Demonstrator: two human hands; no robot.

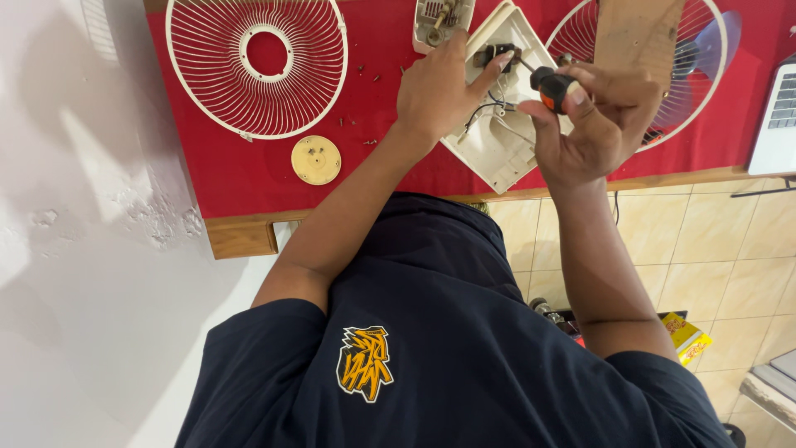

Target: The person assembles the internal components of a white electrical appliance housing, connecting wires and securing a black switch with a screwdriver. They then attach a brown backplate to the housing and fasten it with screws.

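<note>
A cream plastic fan housing (497,149) lies on the red-covered table (249,174), with wires inside it. My left hand (435,91) reaches into the housing and pinches a small dark part (491,56) with its fingertips. My right hand (593,124) grips a screwdriver with an orange and black handle (551,87). Its shaft points left at the dark part. The two hands are close together over the housing.
A white wire fan grille (257,62) and a cream round disc (316,159) lie at the left, with small screws (369,76) scattered between. A second grille (705,91) with a blue blade, a wooden board (634,33) and a laptop (779,116) are at the right. Tiled floor below.
</note>
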